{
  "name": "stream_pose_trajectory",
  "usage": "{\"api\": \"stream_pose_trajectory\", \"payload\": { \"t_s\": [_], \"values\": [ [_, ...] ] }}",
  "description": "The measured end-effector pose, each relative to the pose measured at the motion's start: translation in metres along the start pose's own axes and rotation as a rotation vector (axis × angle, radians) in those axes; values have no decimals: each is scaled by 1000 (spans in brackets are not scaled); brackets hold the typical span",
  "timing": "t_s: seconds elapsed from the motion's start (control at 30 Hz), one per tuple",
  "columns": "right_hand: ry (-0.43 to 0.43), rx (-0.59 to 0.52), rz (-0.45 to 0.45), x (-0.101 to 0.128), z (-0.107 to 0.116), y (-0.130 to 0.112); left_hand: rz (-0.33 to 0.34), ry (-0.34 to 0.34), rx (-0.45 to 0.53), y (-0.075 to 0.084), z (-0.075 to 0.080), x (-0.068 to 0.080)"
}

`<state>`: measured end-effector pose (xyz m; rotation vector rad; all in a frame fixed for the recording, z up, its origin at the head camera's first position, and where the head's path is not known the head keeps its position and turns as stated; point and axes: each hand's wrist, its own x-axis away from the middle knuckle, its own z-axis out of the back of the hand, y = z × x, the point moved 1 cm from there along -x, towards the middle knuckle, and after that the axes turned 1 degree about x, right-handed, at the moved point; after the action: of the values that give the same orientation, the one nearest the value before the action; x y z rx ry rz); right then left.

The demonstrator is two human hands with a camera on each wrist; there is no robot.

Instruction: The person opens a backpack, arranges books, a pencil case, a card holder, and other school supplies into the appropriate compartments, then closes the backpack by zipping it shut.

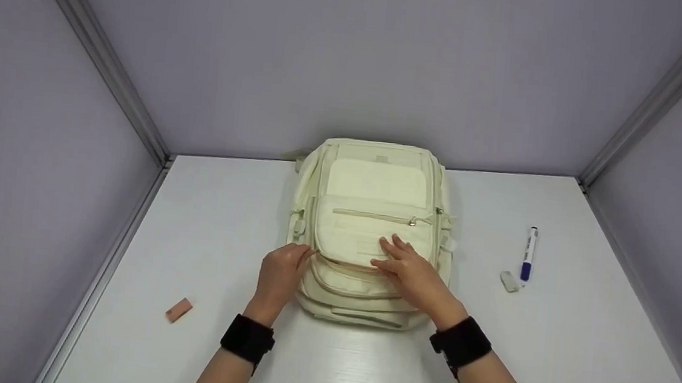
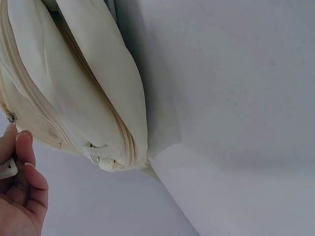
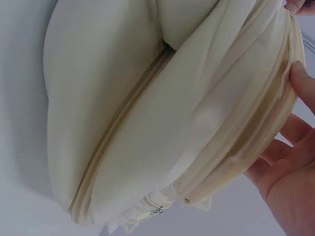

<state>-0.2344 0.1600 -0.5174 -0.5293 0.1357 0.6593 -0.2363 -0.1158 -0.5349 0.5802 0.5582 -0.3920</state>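
A cream backpack lies front side up on the white table, its base toward me. At the left end of the front pocket's zipper, my left hand pinches the zipper pull; the metal slider shows just above the fingertips in the left wrist view. A small white tab pokes out between those fingers. My right hand rests on the front pocket with its fingers spread, the thumb at the pocket's lower edge. Along that edge, the zipper gapes open in the right wrist view.
An orange-pink eraser-like block lies on the table at the left. On the right are a white marker with a blue cap and a small whitish block. Grey walls enclose the back and sides.
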Motion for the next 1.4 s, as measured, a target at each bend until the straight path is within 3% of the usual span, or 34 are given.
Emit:
{"api": "stream_pose_trajectory", "payload": {
  "t_s": [0.27,0.57,0.73,1.03,1.4],
  "values": [
    [-73,-34,-11,-2,7,0,-17,34,-74,-13,-6,-17],
    [-88,-60,9,-2,11,1,41,-17,-107,-25,-13,-40],
    [-102,-73,8,-1,13,1,39,0,-135,-27,-19,-49],
    [-97,-132,13,1,14,4,-37,76,-240,-29,-29,-57],
    [-115,-204,18,5,17,3,8,99,-261,-30,-34,-65]
  ]
}}
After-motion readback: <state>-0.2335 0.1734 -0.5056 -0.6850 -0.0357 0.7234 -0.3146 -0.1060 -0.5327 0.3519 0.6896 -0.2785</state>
